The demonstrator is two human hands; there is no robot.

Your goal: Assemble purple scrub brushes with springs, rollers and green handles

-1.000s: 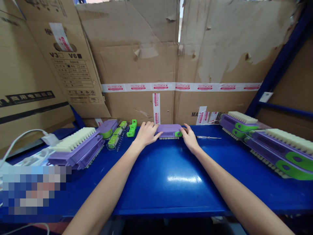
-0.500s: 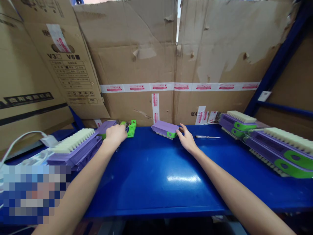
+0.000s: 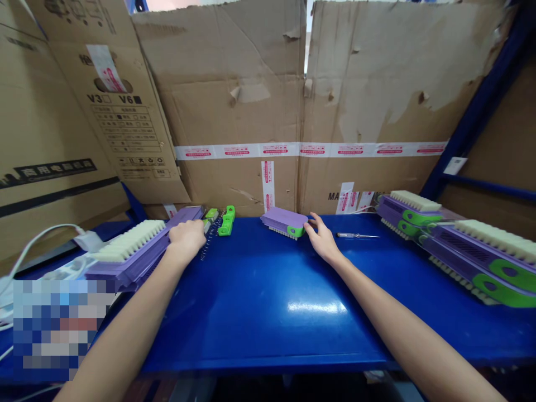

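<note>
My left hand [image 3: 187,240] has its fingers curled down beside the stacked purple brush pieces on the left; whatever is in them is hidden. Just past its fingers lie small springs [image 3: 215,231], a pale green block [image 3: 212,214] and bright green clip pieces [image 3: 226,221]. A purple brush [image 3: 285,219] with a green end rests bristles down near the back of the table. At its right end my right hand [image 3: 321,237] holds it, thumb against the green end and fingers behind.
A screwdriver [image 3: 358,235] lies right of my right hand. Purple brushes with green ends [image 3: 481,251] are stacked at the right. More purple brush pieces [image 3: 125,251] and a white power strip [image 3: 62,268] stand left. Cardboard [image 3: 234,117] walls the back of the blue table [image 3: 259,312].
My left hand has moved left and slightly nearer, off the green pieces, so the springs and pale green block now show. The right hand and its brush stay in place.
</note>
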